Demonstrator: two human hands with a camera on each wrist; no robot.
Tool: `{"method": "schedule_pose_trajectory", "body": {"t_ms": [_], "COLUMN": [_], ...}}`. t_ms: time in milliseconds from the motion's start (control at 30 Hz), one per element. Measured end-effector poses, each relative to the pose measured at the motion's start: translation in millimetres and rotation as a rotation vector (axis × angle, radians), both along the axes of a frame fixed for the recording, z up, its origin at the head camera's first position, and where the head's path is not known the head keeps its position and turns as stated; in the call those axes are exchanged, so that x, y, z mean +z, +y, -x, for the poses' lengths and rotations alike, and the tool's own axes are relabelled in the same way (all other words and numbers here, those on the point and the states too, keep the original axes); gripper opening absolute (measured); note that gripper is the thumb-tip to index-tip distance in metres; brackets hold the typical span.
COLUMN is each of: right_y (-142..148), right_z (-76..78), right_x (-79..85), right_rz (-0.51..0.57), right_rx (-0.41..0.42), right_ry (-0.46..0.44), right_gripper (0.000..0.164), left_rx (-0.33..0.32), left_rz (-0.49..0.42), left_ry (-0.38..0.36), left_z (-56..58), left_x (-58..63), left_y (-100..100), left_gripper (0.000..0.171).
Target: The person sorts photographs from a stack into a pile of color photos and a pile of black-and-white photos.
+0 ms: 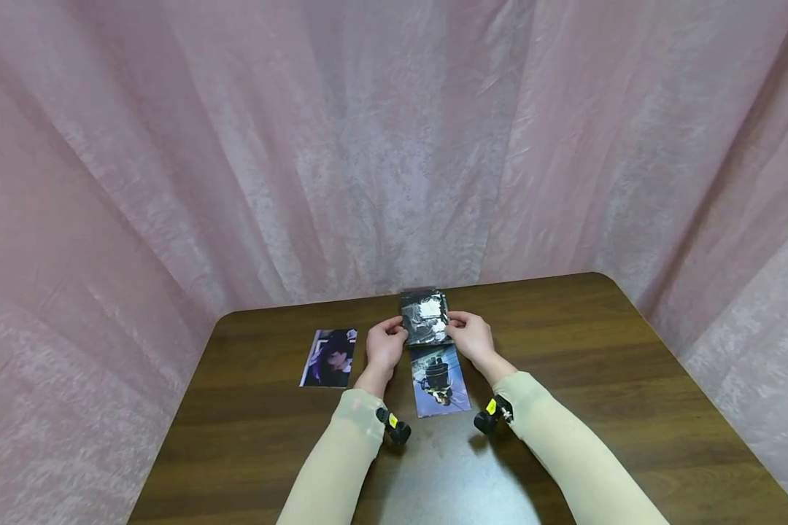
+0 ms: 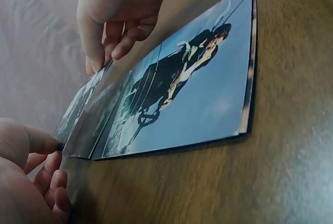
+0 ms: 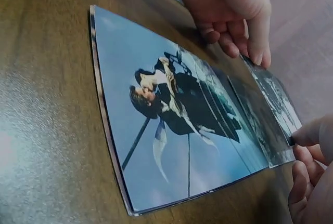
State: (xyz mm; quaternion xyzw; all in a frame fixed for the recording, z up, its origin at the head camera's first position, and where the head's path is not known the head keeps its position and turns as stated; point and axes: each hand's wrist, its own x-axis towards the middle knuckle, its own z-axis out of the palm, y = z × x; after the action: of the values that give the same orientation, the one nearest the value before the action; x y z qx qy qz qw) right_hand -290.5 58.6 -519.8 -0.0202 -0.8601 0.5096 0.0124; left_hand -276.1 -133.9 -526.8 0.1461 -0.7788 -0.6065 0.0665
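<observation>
Both hands pinch the side edges of a dark, glossy black-and-white photo (image 1: 425,329) near the table's far edge. My left hand (image 1: 385,344) has it by the left edge between thumb and fingers. Opposite, my right hand (image 1: 471,337) pinches the right edge. Directly below, towards me, lies a blue photo (image 1: 441,386) of dark-clothed figures against the sky, its top end meeting the dark photo. In the right wrist view the blue photo (image 3: 119,52) shows layered edges, like a thin stack, and the dark photo (image 3: 273,96) is tilted and reflects light.
Left of my left hand, another photo (image 1: 331,357) with a dark-haired figure lies on the brown wooden table (image 1: 249,408). Pink curtains (image 1: 394,146) hang behind the table and along its sides. A small black camera (image 1: 397,430) sits at each wrist.
</observation>
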Motion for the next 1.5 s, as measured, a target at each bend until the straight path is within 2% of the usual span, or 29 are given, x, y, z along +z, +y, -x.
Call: {"method": "schedule_pose_trajectory", "body": {"t_ms": [233, 667, 967, 1500], "right_y": [-1.6, -6.1, -10.5, -13.5], "right_z": [2.4, 1.8, 0.9, 1.9], "right_x": [-2.7, -3.2, -7.8, -9.7], "right_rz": [-0.021, -0.055, -0.11, -0.157], "right_rx": [-0.037, -0.064, -0.048, -0.022], "right_ry": [-0.038, -0.066, -0.069, -0.067], "right_gripper": [0.04, 0.04, 0.039, 0.038], "left_rx": [-0.041, 0.001, 0.024, -0.002], "left_rz": [0.068, 0.133, 0.206, 0.258], "left_ry": [-0.082, -0.089, -0.132, -0.14], "left_z": [-0.2, 0.7, -4.0, -5.1], "left_x": [4.1, 4.3, 4.8, 4.6], "left_y": [4.8, 9.2, 7.9, 5.6], "left_gripper": [0.04, 0.038, 0.039, 0.04]}}
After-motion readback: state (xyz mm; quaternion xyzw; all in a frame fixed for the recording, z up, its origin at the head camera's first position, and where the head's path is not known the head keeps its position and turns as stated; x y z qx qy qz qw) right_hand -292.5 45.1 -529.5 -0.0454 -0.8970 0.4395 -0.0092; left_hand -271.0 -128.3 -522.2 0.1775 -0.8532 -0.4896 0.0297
